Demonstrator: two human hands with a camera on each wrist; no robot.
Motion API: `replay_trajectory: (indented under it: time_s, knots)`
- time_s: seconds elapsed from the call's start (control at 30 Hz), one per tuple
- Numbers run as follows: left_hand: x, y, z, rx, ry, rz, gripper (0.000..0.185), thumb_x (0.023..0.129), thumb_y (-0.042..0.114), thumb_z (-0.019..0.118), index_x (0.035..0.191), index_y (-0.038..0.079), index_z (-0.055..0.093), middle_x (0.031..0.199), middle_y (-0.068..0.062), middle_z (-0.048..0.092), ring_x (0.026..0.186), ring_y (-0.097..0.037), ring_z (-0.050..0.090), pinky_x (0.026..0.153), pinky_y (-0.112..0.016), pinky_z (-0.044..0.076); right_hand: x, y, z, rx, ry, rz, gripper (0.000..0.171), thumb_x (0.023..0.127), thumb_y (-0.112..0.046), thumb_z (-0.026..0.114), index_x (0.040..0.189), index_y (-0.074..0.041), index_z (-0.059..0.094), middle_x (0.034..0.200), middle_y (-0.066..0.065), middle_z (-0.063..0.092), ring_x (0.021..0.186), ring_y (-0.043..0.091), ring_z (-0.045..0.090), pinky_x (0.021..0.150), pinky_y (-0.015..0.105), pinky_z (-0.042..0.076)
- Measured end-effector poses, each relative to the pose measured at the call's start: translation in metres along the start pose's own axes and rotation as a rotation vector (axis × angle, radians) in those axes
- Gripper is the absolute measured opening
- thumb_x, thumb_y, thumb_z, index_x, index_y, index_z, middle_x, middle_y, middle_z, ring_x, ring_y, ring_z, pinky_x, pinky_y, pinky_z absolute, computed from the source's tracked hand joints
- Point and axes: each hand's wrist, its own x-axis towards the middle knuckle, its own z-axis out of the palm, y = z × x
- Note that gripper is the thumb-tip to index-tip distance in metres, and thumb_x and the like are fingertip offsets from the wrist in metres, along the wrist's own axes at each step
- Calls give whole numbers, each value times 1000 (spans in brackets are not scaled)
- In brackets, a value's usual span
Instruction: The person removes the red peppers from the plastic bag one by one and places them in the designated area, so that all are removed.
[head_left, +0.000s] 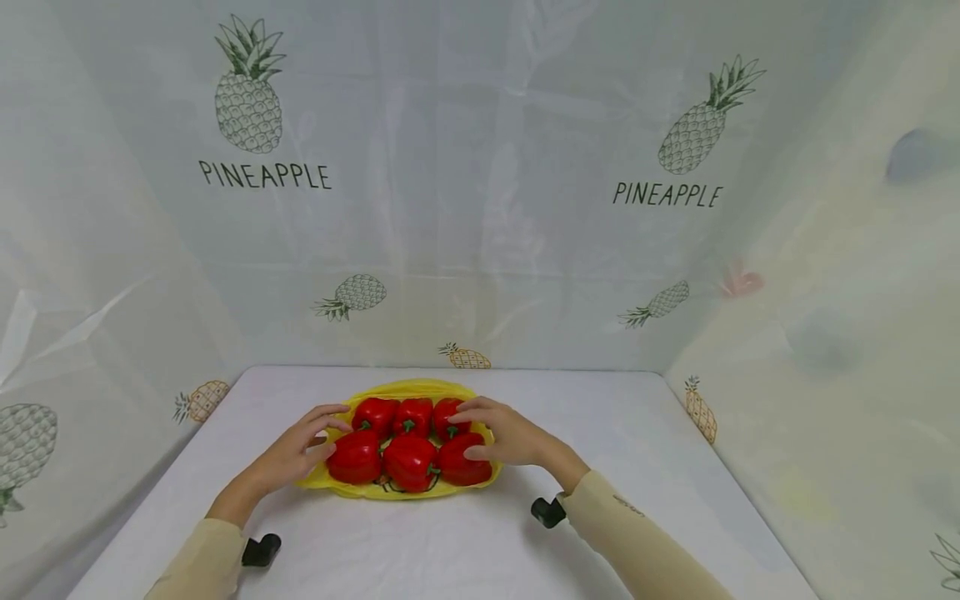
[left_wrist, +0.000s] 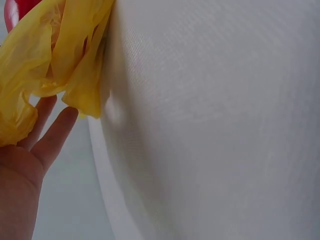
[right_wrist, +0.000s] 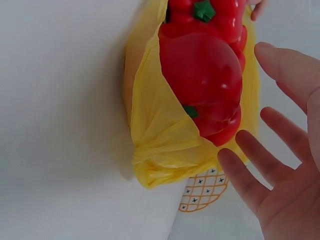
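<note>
Peppers [head_left: 405, 442], six red ones, packed in two rows of three on a yellow bag [head_left: 408, 389] spread flat on the white counter [head_left: 637, 467], mid-width, nearer its far edge than the near one

Left hand [head_left: 300, 446] at the bag's left end, fingers relaxed and spread, fingertips against the nearest front-row pepper, thumb up by the back row; nothing pinched or gripped. From the left wrist, fingers [left_wrist: 55, 132] straight, lying just under a crumpled fold of the yellow bag [left_wrist: 55, 60], with a sliver of red at the top corner

Right hand [head_left: 502, 433] at the bag's right end, fingers loose and splayed over the right-hand peppers, index finger reaching across the back-row one, thumb touching the front-row one; no grasp. From the right wrist, open palm [right_wrist: 290, 200] beside the bag's bunched end [right_wrist: 160, 160], red pepper [right_wrist: 202, 70] bulging out of the yellow plastic, green stem [right_wrist: 204, 9] showing beyond it

Behind the bag, pale curtain walls printed with pineapples and the word PINEAPPLE [head_left: 264, 175]. Beige sleeves [head_left: 637, 542] on both forearms, a small black camera mount [head_left: 547, 511] at each wrist, nearer than the bag
</note>
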Motion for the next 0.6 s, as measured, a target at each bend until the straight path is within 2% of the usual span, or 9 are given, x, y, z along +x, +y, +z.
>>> replay_trajectory:
  time_s: [0.2, 0.43, 0.6]
  knots:
    - [1, -2, -2, -12, -7, -15, 42, 95, -11, 61, 125, 17, 69, 160, -18, 44, 144, -51, 43, 106, -67, 53, 1, 0, 2, -4, -44, 29, 51, 98, -24, 79, 146, -17, 65, 153, 3, 55, 142, 24, 49, 111, 43, 55]
    - [1, -6, -3, -5, -15, -25, 51, 89, -16, 61, 127, 18, 69, 161, -17, 42, 144, -51, 44, 105, -65, 54, 0, -1, 4, 0, -85, 32, 51, 98, -23, 78, 147, -16, 65, 153, 3, 55, 143, 25, 48, 110, 46, 56]
    - [-1, -9, -2, -8, -24, -39, 55, 87, -17, 63, 128, 19, 69, 162, -17, 41, 145, -52, 42, 106, -64, 53, -1, 1, 4, -20, -96, 59, 52, 97, -25, 79, 146, -18, 65, 153, 1, 56, 142, 23, 48, 108, 39, 57]
